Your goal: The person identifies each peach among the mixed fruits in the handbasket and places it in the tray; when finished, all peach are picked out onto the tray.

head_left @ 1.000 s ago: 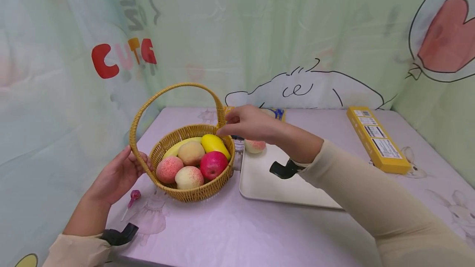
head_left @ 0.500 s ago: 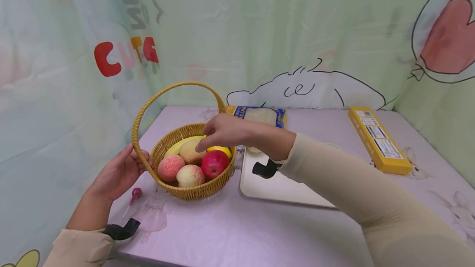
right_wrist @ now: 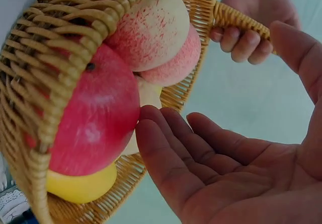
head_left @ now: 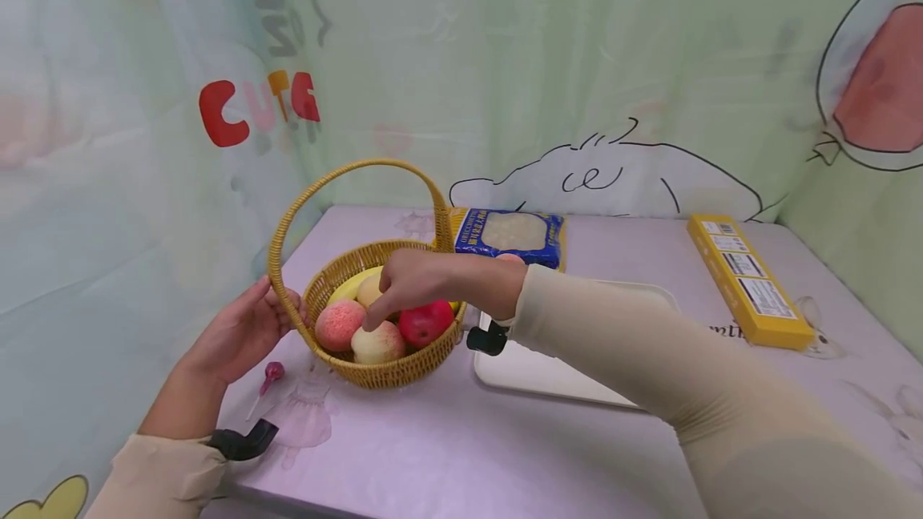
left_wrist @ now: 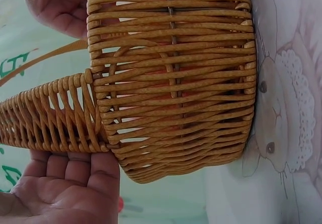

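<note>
A wicker basket [head_left: 382, 376] with a tall arched handle stands on the table in the head view. My left hand [head_left: 241, 331] holds the foot of that handle, its fingertips curled round it in the right wrist view. Over the fruit hovers my right hand [head_left: 418, 275], thumb spread from bent, loose fingers, with nothing in its grasp. Its fingertips lie close to a red fruit [right_wrist: 98, 113]; contact is unclear. Also inside are a pink peach [head_left: 339, 325], a pale speckled peach [head_left: 378, 344], a partly hidden tan fruit [head_left: 368, 291], a banana [head_left: 346, 292] and a yellow fruit [right_wrist: 85, 184].
Right of the basket lies a white tray [head_left: 537, 371], partly under my right arm. Another peach [head_left: 510, 258] shows just above that forearm. Behind sits a blue-and-yellow food bag [head_left: 472, 240]. A yellow box [head_left: 753, 287] lies far right, a lollipop [head_left: 273, 372] near my left wrist.
My right hand has moved left and down from the basket's right rim to over the fruit. My left hand keeps its place at the handle. The view has shifted slightly.
</note>
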`<state>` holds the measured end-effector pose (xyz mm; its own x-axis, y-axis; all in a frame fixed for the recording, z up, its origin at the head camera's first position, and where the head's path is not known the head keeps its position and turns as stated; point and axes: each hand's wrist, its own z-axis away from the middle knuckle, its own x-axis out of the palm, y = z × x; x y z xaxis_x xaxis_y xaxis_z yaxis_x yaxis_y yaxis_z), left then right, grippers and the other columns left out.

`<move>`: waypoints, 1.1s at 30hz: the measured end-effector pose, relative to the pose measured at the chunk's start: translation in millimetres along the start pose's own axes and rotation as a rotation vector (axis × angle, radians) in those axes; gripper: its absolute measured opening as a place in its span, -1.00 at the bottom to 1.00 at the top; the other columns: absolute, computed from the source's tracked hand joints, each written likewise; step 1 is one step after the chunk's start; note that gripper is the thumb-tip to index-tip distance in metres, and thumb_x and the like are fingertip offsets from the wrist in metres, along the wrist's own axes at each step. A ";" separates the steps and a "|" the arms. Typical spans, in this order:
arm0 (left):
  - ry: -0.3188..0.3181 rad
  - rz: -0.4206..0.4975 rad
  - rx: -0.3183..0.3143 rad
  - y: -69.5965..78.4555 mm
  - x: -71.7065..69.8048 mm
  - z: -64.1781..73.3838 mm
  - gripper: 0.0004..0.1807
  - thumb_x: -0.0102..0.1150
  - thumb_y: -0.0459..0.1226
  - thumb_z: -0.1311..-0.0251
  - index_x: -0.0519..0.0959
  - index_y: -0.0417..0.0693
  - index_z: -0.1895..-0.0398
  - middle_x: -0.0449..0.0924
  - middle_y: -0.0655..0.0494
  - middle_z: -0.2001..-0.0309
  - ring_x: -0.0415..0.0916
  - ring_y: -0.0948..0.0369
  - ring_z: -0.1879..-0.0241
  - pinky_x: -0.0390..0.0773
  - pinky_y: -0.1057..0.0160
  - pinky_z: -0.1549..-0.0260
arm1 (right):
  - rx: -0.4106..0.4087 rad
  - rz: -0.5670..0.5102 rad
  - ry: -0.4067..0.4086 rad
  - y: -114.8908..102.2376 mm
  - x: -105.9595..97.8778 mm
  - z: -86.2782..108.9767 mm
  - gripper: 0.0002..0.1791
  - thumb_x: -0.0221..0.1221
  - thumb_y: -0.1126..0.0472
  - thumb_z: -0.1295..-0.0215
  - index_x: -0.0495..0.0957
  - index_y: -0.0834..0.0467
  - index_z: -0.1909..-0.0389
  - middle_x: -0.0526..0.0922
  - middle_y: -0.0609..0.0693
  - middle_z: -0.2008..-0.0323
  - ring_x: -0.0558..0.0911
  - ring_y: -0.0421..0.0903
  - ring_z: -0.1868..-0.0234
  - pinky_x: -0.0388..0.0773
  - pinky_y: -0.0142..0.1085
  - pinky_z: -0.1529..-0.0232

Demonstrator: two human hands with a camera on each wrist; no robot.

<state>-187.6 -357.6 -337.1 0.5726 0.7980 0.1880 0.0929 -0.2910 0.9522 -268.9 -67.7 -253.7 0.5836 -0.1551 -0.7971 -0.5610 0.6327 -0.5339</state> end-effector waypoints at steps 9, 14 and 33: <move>-0.017 0.015 -0.007 0.8 -3.9 0.3 -0.41 -0.62 -0.10 -0.70 0.56 -0.06 -0.08 0.69 0.10 -0.01 0.58 0.19 -0.10 0.48 0.26 -0.20 | 0.002 0.080 -0.053 -9.1 8.9 -17.8 -0.50 0.39 -0.19 -0.25 0.41 0.00 0.64 0.25 -0.14 0.64 0.34 -0.21 0.46 0.26 -0.35 0.41; -0.002 0.028 -0.012 -0.7 -4.4 2.2 -0.46 -0.61 -0.11 -0.70 0.51 0.01 -0.12 0.69 0.11 -0.02 0.57 0.19 -0.11 0.47 0.26 -0.22 | 0.023 0.111 -0.086 -11.8 14.2 -28.2 -0.58 0.44 -0.18 -0.20 0.58 0.06 0.49 0.49 -0.09 0.46 0.51 -0.18 0.27 0.42 -0.36 0.31; -0.025 0.067 -0.005 0.4 -7.1 -2.4 -0.42 -0.57 -0.11 -0.71 0.57 -0.11 -0.06 0.68 0.06 0.01 0.57 0.18 -0.09 0.49 0.25 -0.19 | 0.039 0.268 -0.233 -18.2 21.7 -47.5 -0.56 0.52 -0.03 -0.07 0.57 0.07 0.14 0.64 -0.05 0.18 0.56 -0.11 0.08 0.56 -0.26 0.05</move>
<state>-193.5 -362.1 -337.5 0.5973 0.7634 0.2459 0.0496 -0.3412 0.9387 -273.9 -118.6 -274.7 0.5397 0.1946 -0.8191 -0.6918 0.6570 -0.2996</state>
